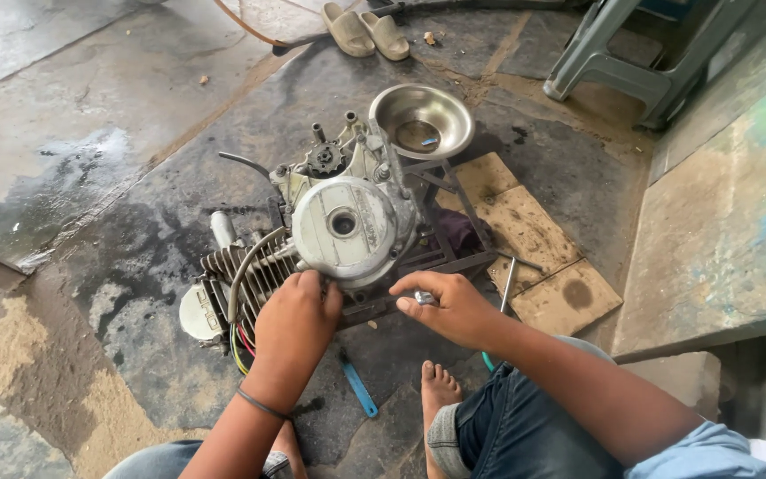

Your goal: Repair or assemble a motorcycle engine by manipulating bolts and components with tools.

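The left hand (297, 321) presses its curled fingers on the lower edge of the engine (312, 239), gripping nothing; the right hand (451, 306) pinches a small metal part (425, 298) just beside it. The engine lies on a metal frame (441, 239) on the stained floor (90, 133), its round grey cover (347, 229) facing up, long axis running from finned cylinder (246, 275) lower left toward a steel bowl (422, 120) upper right. A blue tool (359, 388) lies near a bare foot (437, 390).
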